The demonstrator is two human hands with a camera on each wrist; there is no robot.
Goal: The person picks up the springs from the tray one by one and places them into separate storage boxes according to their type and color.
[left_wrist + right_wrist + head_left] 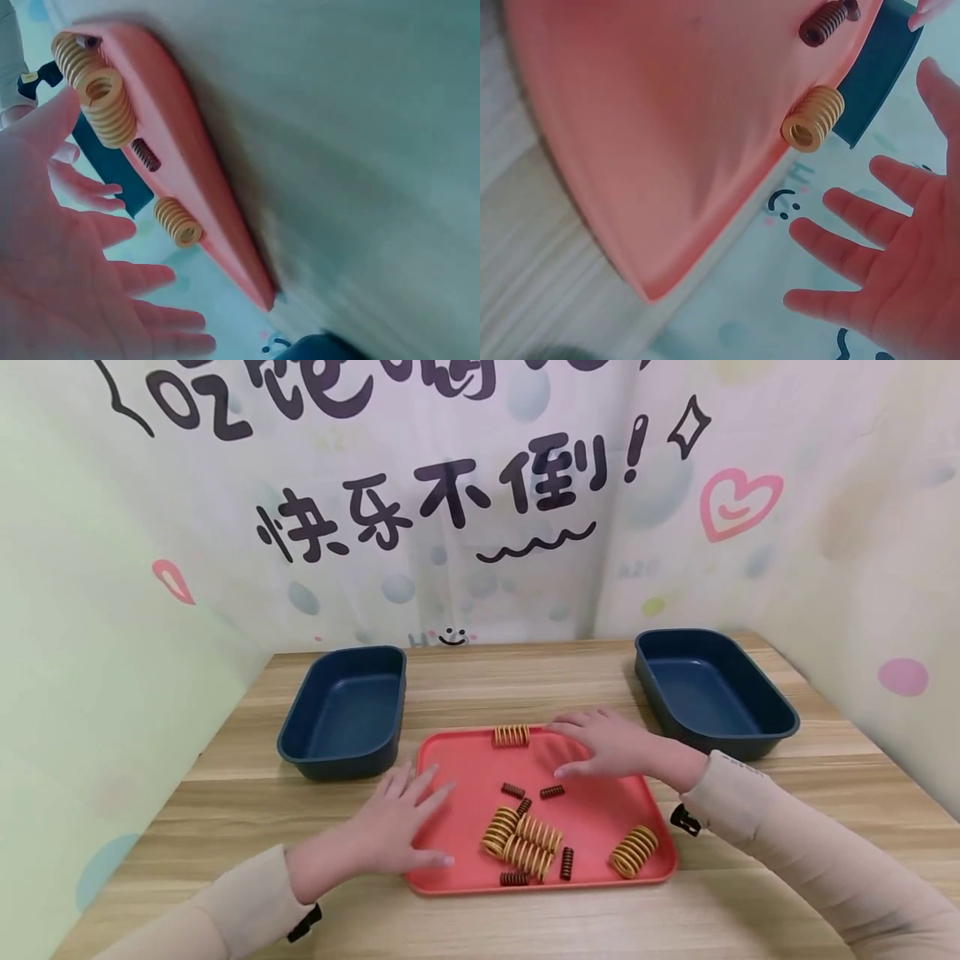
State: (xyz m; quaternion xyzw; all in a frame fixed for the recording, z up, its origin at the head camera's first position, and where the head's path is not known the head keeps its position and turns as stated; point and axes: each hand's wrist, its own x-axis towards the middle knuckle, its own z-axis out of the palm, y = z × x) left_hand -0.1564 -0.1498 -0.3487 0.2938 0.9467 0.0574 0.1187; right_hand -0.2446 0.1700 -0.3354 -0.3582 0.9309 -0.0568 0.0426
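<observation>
A red tray [600, 814] holds several large yellow coil springs and several small dark brown ones. Three yellow springs [528, 857] lie bunched near the tray's front middle, one yellow spring [634, 852] lies at the right front, and another yellow spring [512, 736] sits by the back rim. Small dark springs [552, 792] are scattered around the bunch. Over the tray's left edge my left hand [393, 822] hovers with fingers spread, holding nothing. My right hand [603, 745] is above the back right corner, fingers extended and palm [922, 285] bare in the right wrist view.
A dark blue bin [341, 764] stands behind the tray on the left. Its twin, another dark blue bin [738, 746], stands at the back right, close to my right forearm. The wooden table [480, 681] ends at a printed curtain [465, 585].
</observation>
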